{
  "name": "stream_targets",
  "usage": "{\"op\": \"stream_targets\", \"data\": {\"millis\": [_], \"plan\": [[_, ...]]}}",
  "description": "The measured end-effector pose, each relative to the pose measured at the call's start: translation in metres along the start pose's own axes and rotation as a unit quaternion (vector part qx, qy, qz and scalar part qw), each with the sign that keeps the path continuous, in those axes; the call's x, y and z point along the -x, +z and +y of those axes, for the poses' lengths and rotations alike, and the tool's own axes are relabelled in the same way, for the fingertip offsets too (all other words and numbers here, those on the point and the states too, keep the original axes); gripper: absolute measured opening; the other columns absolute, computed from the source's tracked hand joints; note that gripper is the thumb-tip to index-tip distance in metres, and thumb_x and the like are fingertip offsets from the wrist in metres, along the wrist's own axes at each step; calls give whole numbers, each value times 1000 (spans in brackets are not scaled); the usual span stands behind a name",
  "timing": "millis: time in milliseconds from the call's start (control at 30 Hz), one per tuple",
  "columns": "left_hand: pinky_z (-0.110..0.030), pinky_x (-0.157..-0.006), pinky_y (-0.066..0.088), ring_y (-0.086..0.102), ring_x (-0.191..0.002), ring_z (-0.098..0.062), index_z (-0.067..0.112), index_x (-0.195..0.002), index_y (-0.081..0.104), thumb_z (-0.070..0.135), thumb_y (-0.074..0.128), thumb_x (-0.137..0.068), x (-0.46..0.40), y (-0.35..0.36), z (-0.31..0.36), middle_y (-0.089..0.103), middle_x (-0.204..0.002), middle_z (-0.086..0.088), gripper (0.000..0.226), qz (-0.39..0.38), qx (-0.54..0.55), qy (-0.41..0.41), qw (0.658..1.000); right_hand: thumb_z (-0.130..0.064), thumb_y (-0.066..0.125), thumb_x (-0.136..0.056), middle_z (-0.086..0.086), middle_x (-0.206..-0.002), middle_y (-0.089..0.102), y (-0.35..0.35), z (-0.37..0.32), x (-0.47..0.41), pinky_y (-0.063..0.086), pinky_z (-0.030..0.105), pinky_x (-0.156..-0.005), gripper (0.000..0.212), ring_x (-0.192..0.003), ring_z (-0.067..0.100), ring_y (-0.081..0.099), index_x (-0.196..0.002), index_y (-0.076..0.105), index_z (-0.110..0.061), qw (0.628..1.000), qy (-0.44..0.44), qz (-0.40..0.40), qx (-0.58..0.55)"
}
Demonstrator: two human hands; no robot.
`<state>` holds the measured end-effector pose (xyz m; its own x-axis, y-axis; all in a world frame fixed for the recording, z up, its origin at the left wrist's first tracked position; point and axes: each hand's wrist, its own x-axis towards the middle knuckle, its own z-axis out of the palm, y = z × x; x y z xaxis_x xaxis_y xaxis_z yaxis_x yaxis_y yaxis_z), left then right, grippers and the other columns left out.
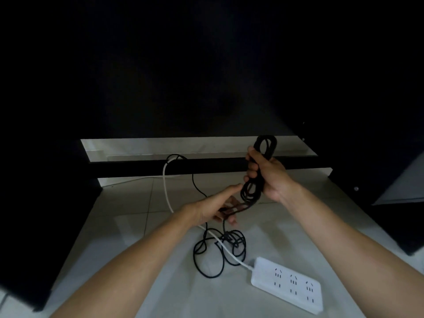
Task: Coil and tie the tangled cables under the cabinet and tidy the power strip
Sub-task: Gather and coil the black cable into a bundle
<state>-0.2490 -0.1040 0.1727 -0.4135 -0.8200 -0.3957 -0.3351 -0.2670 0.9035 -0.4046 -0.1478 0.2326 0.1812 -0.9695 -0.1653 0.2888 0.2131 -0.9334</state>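
My right hand (267,175) grips a coil of black cable (265,146) upright; its loops stick out above and below my fist. My left hand (218,206) is just below and to the left, its fingers holding the black cable where it leaves the bottom loops of the coil. From there the cable drops to a loose black tangle (220,249) on the floor. A white power strip (288,284) lies at the lower right, and its white cord (167,191) runs up to the cabinet's black lower bar (206,166).
Dark cabinet panels stand at the left (41,226) and right (394,180), closing in a pale tiled floor (142,203). A thin black wire also hangs from the bar. The cabinet above is dark and shows no detail.
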Motion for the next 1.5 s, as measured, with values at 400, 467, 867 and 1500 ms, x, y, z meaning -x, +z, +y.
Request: {"op": "stream_targets", "data": {"millis": [400, 467, 867, 1500], "plan": [[-40, -89, 47, 54, -57, -18, 17, -57, 54, 57, 42, -78, 2, -52, -1, 54, -54, 1, 47, 232, -55, 70, 969, -26, 67, -92, -4, -61, 44, -31, -3, -3, 37, 23, -41, 17, -38, 5, 34, -95, 64, -9, 974, 159, -119, 108], [-39, -81, 47, 52, -55, -19, 15, -64, 55, 39, 48, -91, 4, -62, 7, 52, -58, -1, 37, 275, 16, 90, 957, -28, 67, -92, -4, -65, 49, -35, -1, -4, 38, 21, -41, 20, -38, 4, 35, -98, 65, -9, 962, 175, -131, 161], [-25, -53, 32, 36, -50, -10, 16, -85, 67, 27, 52, -98, 4, -61, 28, 41, -64, 3, 23, 244, 57, 119, 961, -36, 62, -96, 13, -109, 75, -23, 17, 6, 45, 27, -50, 25, -47, 8, 42, -100, 60, -11, 971, 119, -96, 185], [-23, -59, 41, 43, -57, -9, 15, -93, 68, 27, 49, -100, 5, -45, 38, 46, -63, 5, 24, 184, 69, 157, 968, -34, 60, -98, -6, -67, 61, 7, 19, 7, 47, 17, -57, 11, -54, -2, 57, -95, 67, -27, 916, -61, -97, 385]]}}
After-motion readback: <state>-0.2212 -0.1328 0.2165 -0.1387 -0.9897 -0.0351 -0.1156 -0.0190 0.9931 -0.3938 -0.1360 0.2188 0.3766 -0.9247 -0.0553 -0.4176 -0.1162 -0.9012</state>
